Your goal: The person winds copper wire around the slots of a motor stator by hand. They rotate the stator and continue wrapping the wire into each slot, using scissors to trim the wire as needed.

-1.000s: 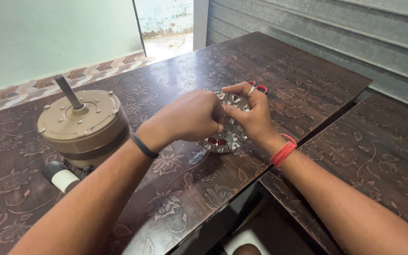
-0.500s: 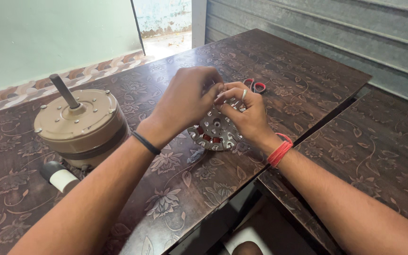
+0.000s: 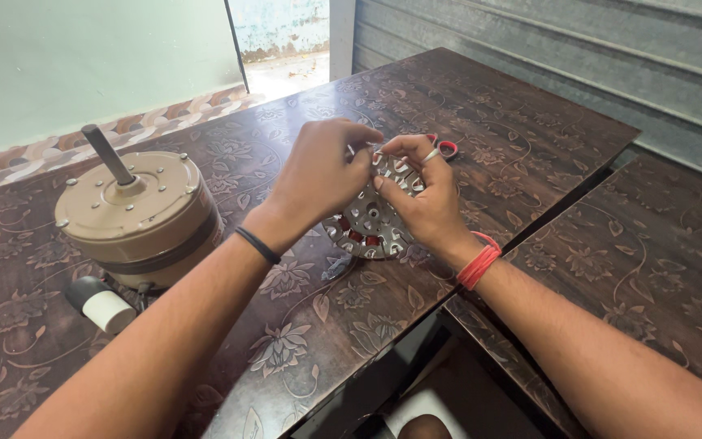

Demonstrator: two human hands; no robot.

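Both hands are up on the round metal stator, a slotted disc with red windings showing in its lower slots. It is tilted up on its lower edge on the dark floral-patterned table. The left hand is curled nearly shut, thumb and fingertips pinching at the disc's top rim. The right hand cups the disc's right side, fingers bent close together, a ring on one finger, its fingertips meeting the left hand's right at that top edge. What exactly sits between the pinching tips is too small to tell.

Just beyond the right hand's knuckles, red scissor handles peek out on the table. Well off to the left of the left forearm stands the tan motor housing with its shaft pointing up, and a white and black capacitor lies at its foot. A black band circles the left wrist, red thread the right.

Against half a second ago: the disc stood at much the same tilt, and the grip reads alike. A full second back the left hand lay flatter over the disc, hiding most of it; now more of the slotted face shows beneath the hands.
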